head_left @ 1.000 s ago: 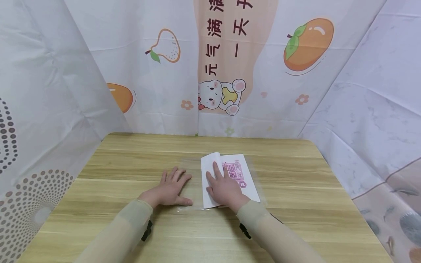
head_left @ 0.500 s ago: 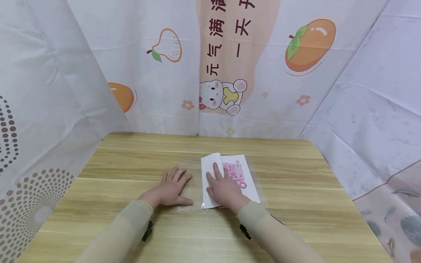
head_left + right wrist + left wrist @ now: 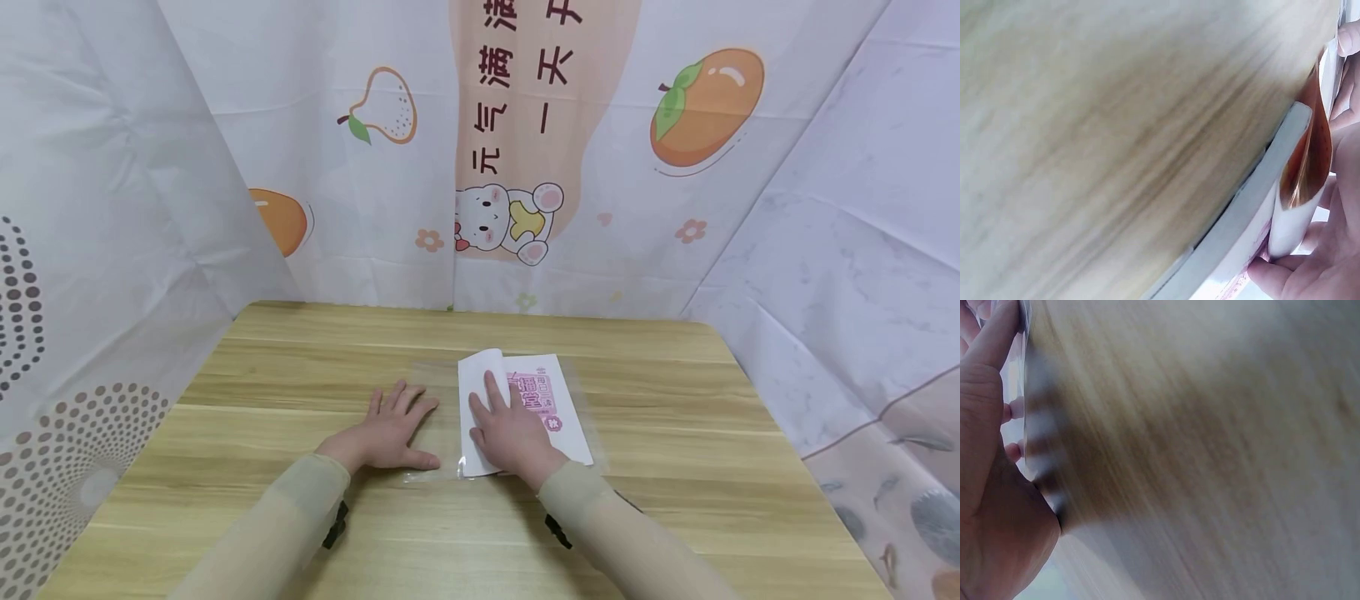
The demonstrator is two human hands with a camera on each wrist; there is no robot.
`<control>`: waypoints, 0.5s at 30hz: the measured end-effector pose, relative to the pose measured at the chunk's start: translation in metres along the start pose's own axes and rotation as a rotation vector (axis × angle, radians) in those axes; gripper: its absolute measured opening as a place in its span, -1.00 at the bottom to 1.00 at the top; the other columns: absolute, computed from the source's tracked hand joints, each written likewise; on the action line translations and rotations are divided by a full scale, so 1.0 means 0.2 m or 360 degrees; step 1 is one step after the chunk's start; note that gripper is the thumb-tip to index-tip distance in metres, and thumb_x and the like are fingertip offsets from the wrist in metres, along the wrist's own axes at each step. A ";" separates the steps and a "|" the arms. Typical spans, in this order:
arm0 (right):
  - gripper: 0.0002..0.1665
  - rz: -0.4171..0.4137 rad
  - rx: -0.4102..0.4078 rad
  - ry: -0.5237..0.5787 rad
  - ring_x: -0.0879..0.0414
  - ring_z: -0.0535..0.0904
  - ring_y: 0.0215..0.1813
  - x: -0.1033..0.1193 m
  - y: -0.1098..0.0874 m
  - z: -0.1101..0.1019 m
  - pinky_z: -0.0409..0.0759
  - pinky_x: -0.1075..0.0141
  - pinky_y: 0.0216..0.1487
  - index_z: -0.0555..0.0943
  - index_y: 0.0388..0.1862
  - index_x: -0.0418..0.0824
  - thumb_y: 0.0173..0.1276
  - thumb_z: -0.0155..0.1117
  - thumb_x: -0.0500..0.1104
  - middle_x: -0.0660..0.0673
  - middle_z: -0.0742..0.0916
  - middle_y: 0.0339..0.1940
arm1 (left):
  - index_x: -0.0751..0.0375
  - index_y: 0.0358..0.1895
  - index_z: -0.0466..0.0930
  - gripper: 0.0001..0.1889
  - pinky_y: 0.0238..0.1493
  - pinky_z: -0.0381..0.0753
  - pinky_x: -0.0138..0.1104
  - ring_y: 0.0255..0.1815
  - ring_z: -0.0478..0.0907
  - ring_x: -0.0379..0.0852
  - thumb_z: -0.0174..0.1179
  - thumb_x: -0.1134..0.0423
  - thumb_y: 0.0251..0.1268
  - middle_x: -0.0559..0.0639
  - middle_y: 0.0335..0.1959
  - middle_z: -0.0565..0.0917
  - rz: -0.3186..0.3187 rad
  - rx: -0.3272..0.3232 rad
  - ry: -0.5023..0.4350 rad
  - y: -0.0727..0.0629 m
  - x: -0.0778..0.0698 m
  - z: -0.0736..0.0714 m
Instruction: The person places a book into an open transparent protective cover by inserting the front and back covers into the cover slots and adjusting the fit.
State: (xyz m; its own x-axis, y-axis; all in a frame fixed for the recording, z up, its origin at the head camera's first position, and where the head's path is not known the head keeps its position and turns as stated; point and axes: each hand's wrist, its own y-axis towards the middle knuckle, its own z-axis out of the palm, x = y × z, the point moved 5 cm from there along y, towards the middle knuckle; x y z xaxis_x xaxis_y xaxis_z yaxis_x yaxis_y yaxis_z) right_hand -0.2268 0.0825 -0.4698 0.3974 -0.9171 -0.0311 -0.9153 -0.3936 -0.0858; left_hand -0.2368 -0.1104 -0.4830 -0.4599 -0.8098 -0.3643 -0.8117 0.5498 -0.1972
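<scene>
A white book (image 3: 566, 433) with pink lettering lies near the middle of the table, on a sheet of clear plastic film (image 3: 448, 425). Its left leaf (image 3: 474, 375) is bent over in a loose curl; the right wrist view shows an orange-brown hollow (image 3: 1310, 159) inside that curl, beside the thick book block (image 3: 1244, 206). My right hand (image 3: 513, 429) rests on the bent leaf with fingers spread. To its left, my left hand (image 3: 386, 429) lies flat on the film, fingers spread and thumb toward the book. The left palm (image 3: 997, 487) shows at the edge of the left wrist view.
The wood-grain table (image 3: 300, 358) stretches around the book on all sides. A printed curtain (image 3: 360, 200) hangs right behind its back edge, and more cloth (image 3: 832, 250) hangs at the right. Dark wrist straps (image 3: 336, 525) sit beneath the sleeves.
Both hands and the book keep their places; the head view has shifted only slightly.
</scene>
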 end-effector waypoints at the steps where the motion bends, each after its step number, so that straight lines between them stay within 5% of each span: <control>1: -0.31 -0.0001 0.0000 -0.0002 -0.46 0.25 0.52 0.00 0.00 0.00 0.69 -0.12 0.07 0.31 0.61 -0.01 0.59 0.04 0.17 -0.24 0.12 0.70 | 0.01 0.62 0.12 0.03 0.48 -0.29 0.43 0.65 -0.28 0.43 0.25 -0.44 0.20 0.24 0.65 -0.03 0.0000 0.0002 0.0006 0.00 0.00 0.00; 15: -0.09 -0.0012 -0.0125 0.0560 -0.32 0.27 0.55 -0.06 0.01 -0.02 0.52 -0.11 0.33 0.23 0.62 -0.22 0.47 0.28 0.16 -0.31 0.05 0.69 | 0.01 0.63 0.09 0.04 0.48 -0.29 0.43 0.65 -0.27 0.43 0.23 -0.46 0.20 0.22 0.65 -0.04 -0.0010 0.0025 0.0024 0.00 0.00 0.01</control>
State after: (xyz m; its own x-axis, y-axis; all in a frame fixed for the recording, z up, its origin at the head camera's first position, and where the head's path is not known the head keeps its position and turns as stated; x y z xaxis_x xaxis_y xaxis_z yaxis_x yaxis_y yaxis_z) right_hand -0.2336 0.0915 -0.4659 0.3697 -0.8740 0.3153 -0.9200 -0.3918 -0.0074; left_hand -0.2358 -0.1103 -0.4842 -0.4601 -0.8163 -0.3492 -0.8089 0.5476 -0.2141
